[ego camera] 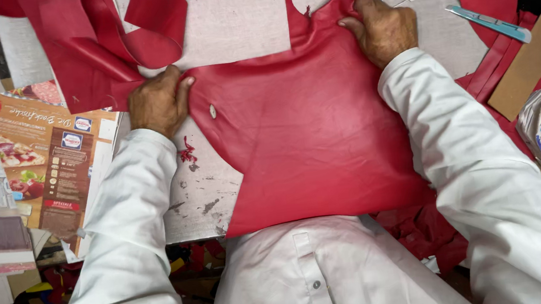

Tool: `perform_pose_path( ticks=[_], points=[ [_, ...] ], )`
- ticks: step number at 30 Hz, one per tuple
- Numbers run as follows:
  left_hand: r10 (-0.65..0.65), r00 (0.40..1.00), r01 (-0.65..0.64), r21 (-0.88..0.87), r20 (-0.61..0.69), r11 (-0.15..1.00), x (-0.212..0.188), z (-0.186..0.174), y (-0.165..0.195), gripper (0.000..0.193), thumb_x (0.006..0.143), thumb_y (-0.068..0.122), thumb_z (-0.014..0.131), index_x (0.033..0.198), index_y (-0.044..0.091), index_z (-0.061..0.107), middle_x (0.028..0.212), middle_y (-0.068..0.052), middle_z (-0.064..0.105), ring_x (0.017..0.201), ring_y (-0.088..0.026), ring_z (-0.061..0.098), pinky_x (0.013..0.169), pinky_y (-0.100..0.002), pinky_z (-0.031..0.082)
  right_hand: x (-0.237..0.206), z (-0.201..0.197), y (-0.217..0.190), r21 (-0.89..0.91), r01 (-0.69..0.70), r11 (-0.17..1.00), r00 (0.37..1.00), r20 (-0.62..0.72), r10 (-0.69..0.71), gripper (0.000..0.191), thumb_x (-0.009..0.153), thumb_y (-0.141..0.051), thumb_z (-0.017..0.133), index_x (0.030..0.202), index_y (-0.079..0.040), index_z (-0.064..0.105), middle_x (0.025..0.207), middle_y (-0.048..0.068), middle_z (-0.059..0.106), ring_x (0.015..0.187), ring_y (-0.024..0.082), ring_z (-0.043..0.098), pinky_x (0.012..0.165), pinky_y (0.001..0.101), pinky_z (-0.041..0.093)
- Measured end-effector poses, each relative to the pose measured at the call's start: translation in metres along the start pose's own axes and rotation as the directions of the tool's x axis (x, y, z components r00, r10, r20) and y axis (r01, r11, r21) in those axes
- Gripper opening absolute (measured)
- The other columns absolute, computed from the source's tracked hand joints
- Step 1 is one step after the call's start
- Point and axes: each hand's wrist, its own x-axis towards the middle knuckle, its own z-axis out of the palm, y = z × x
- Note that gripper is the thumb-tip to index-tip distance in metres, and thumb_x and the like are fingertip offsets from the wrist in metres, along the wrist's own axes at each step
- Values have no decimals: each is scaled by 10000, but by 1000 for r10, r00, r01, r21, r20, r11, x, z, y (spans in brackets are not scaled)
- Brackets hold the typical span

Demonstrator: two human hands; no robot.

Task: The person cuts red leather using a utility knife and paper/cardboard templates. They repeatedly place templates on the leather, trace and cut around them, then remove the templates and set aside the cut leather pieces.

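Both hands spread a large red leather sheet [308,135] flat on the grey worktop [237,16]: left hand [159,103] gripping its left edge, right hand [383,27] pinching the top; it wants even tension.

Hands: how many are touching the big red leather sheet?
2. The left hand presses its left edge; the right hand grips its top right corner. No other hands show on the red leather sheet.

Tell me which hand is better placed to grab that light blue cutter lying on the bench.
Probably the right hand. It grips the far edge of the red leather sheet with the light blue cutter just to its right. The left hand presses the sheet's opposite edge, much farther away.
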Motion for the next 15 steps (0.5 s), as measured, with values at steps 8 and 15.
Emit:
perform_pose_path(
  ticks=[8,15],
  points=[
    [33,997,-38,-77,-64,996,-2,16,-29,276,1081,238,702,897,58,602,768,-119,641,675,-333,630,621,-467,497,6,20,18,1,42,999,999,5,-42,296,1094,-288,788,989,-67,622,795,91,690,697,297,667,573,425,494],
    [60,993,-68,-86,-101,994,-9,15,-33,293,988,249,771,858,60,589,739,-123,639,635,-331,622,573,-460,481,-3,19,6,-7,-69,998,996,62,69,348,1062,-288,761,1224,-15,619,1170,218,670,1033,388,651,834,511,515]
  ],
)
